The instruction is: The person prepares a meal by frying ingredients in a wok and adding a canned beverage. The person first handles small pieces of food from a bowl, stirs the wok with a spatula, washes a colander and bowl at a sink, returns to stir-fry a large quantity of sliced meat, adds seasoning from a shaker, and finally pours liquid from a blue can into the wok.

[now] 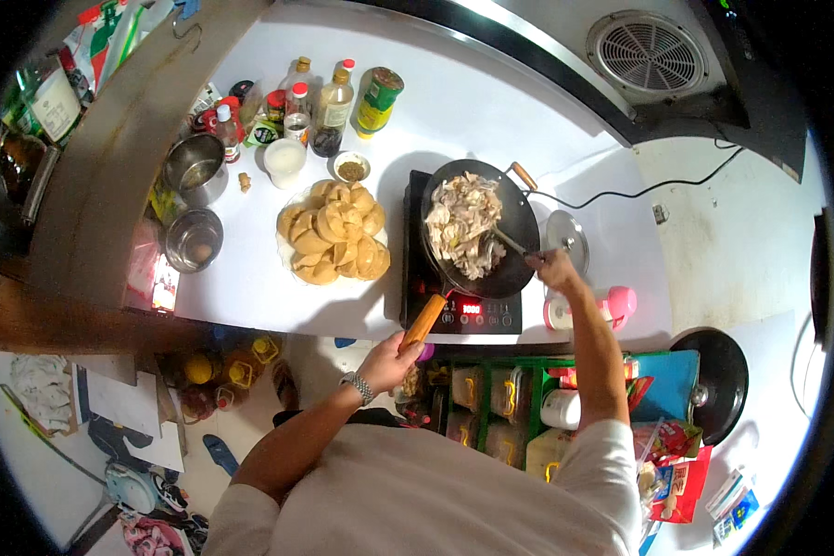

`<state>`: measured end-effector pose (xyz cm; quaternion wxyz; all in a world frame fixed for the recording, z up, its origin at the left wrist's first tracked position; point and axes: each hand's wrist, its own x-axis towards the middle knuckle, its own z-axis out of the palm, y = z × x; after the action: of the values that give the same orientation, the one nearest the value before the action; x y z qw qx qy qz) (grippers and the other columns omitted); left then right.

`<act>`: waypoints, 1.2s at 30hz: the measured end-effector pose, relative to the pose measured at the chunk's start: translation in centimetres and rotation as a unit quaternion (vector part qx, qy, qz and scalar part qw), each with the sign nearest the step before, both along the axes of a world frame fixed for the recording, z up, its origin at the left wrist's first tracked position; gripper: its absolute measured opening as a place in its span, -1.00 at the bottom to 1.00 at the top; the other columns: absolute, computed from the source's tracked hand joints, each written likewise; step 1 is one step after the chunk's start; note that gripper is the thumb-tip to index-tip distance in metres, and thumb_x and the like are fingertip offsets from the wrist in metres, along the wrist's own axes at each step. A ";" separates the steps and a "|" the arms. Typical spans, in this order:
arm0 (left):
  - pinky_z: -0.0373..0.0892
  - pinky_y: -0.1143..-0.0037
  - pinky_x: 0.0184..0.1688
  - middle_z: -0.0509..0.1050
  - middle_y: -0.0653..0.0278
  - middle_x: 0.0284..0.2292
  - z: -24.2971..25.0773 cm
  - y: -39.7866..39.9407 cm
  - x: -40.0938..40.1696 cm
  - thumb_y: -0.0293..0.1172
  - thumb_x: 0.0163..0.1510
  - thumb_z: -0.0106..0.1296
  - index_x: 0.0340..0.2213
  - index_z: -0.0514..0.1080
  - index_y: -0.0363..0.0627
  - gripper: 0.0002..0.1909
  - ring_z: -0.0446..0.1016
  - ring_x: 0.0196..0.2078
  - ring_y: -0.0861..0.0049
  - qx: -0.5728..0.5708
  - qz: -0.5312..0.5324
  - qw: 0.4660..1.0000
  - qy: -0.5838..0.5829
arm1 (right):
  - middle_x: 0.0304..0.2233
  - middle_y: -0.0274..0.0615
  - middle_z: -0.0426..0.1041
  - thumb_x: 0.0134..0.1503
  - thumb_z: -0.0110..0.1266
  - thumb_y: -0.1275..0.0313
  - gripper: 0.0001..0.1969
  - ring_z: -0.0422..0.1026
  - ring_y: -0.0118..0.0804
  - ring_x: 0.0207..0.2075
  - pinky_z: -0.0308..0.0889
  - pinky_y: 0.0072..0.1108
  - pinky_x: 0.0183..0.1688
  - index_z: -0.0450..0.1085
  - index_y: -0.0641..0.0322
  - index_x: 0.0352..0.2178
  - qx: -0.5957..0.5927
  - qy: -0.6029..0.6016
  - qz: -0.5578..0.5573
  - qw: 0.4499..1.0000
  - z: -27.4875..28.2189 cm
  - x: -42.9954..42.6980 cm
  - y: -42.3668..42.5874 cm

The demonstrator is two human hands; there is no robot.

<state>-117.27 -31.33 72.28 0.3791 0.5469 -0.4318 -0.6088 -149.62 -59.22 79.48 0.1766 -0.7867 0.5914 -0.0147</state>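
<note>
My left hand (386,365) grips the wooden handle (425,321) of a black wok (521,240). In my right hand (557,270) is the shaft of a cooking utensil, likely a spatula (511,240), whose head is hidden in the food. Pale sliced pieces, perhaps meat or mushrooms (462,215), are heaped toward the left side of the wok. Under it sits a black induction cooker (417,278) with a lit red display. A plate piled with pale brown cut pieces (337,233) stands left of the cooker.
Behind the plate are a small bowl of seasoning (352,167), a white tub (285,163) and several bottles (332,115). Two metal pots (194,170) stand farther left. Right of the wok lie a glass lid (567,240) and a pink-capped container (620,304). A black cord (639,187) trails behind.
</note>
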 end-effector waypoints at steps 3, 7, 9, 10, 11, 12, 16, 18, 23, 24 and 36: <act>0.20 0.67 -0.66 0.36 0.46 -0.57 1.1 -0.1 -0.3 -0.14 0.20 -0.05 -0.09 0.34 -0.04 -0.67 0.22 -0.69 0.80 0.064 -0.023 0.997 0.032 | -0.45 0.15 0.50 0.09 0.08 0.20 -0.67 0.50 0.03 -0.41 0.37 -0.33 -0.32 0.49 0.15 -0.18 -0.011 0.011 -0.033 0.999 3.4 0.4 4.4; 0.24 0.61 -0.60 0.37 0.44 -0.58 1.1 -0.1 -0.1 -0.12 0.19 -0.04 -0.21 0.35 -0.09 -0.70 0.28 -0.64 0.74 0.070 -0.001 0.997 0.036 | -0.48 0.15 0.48 0.09 0.09 0.21 -0.70 0.48 0.13 -0.41 0.37 -0.28 -0.32 0.49 0.16 -0.22 -0.091 0.031 0.051 0.994 9.3 0.8 7.0; 0.32 0.56 -0.49 0.41 0.41 -0.57 1.1 -0.1 -0.1 -0.09 0.19 -0.03 -0.26 0.36 -0.15 -0.67 0.37 -0.55 0.67 0.062 0.006 0.998 0.033 | -0.50 0.17 0.45 0.06 0.13 0.26 -0.70 0.48 0.13 -0.39 0.35 -0.27 -0.38 0.49 0.21 -0.22 -0.103 0.111 0.065 0.986 12.0 1.0 7.1; 0.32 0.56 -0.48 0.41 0.40 -0.56 0.9 -0.1 -0.2 -0.10 0.19 -0.04 -0.26 0.36 -0.16 -0.66 0.38 -0.54 0.68 0.066 0.005 0.997 0.044 | -0.46 0.11 0.49 0.09 0.09 0.20 -0.72 0.49 0.11 -0.37 0.40 -0.23 -0.31 0.48 0.12 -0.25 -0.103 0.142 0.054 0.983 13.1 1.4 6.9; 0.32 0.57 -0.47 0.42 0.40 -0.56 0.8 -0.2 -0.2 -0.10 0.19 -0.04 -0.25 0.36 -0.16 -0.66 0.38 -0.52 0.69 0.069 0.005 0.996 0.055 | -0.46 0.11 0.49 0.09 0.09 0.20 -0.72 0.49 0.11 -0.37 0.40 -0.23 -0.31 0.48 0.12 -0.25 -0.104 0.143 0.054 0.983 13.0 0.8 5.4; 0.33 0.55 -0.46 0.43 0.38 -0.54 1.0 -0.3 -0.4 -0.09 0.19 -0.03 -0.23 0.37 -0.16 -0.66 0.39 -0.51 0.68 0.069 0.000 0.996 0.050 | -0.40 0.10 0.50 0.09 0.08 0.20 -0.71 0.50 0.09 -0.32 0.41 -0.24 -0.28 0.48 0.15 -0.26 -0.115 0.224 0.026 0.967 12.5 -0.6 3.6; 0.34 0.54 -0.43 0.44 0.36 -0.53 0.3 -0.3 0.1 -0.08 0.18 -0.02 -0.21 0.38 -0.15 -0.64 0.41 -0.50 0.66 0.094 -0.021 0.995 0.016 | -0.26 0.07 0.51 0.07 0.08 0.20 -0.69 0.50 0.05 -0.22 0.42 -0.27 -0.17 0.49 0.23 -0.31 -0.115 0.312 -0.015 0.943 12.8 2.0 -1.7; 0.21 0.66 -0.63 0.35 0.47 -0.56 -1.0 -0.2 0.1 -0.16 0.20 -0.03 -0.15 0.34 -0.12 -0.68 0.23 -0.65 0.80 0.011 -0.011 1.000 0.026 | -0.27 0.07 0.51 0.07 0.07 0.20 -0.68 0.50 0.06 -0.22 0.42 -0.28 -0.15 0.49 0.24 -0.31 -0.115 0.317 0.012 0.941 12.9 3.9 -2.9; 0.23 0.66 -0.61 0.36 0.46 -0.54 -1.2 -0.4 0.4 -0.16 0.20 -0.04 -0.14 0.34 -0.15 -0.67 0.24 -0.64 0.79 0.012 -0.025 0.998 0.051 | -0.31 0.04 0.53 0.04 0.06 0.25 -0.72 0.53 0.04 -0.27 0.45 -0.30 -0.20 0.49 0.24 -0.34 -0.134 0.328 0.081 0.931 11.1 8.1 -4.9; 0.23 0.66 -0.61 0.36 0.46 -0.54 -0.8 -0.4 0.4 -0.16 0.20 -0.04 -0.13 0.34 -0.14 -0.67 0.24 -0.65 0.79 0.013 -0.025 0.999 0.039 | -0.35 0.01 0.53 0.04 0.04 0.29 -0.76 0.54 0.02 -0.30 0.48 -0.31 -0.25 0.49 0.22 -0.36 -0.137 0.326 0.100 0.930 11.2 8.5 -5.2; 0.17 0.65 -0.67 0.33 0.50 -0.60 0.6 -0.6 0.9 -0.09 0.19 -0.04 -0.19 0.36 -0.09 -0.68 0.21 -0.69 0.77 0.100 -0.012 0.992 0.078 | -0.41 -0.25 0.45 0.01 -0.03 0.46 -0.43 0.50 -0.22 -0.47 0.42 -0.42 -0.46 0.27 -0.17 0.11 -0.210 0.368 0.292 0.857 16.8 3.7 8.9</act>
<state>-116.39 -31.97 72.85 0.3477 0.5278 -0.3444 -0.6942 -145.92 -50.31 96.23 -0.2276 -0.8897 0.3387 0.2046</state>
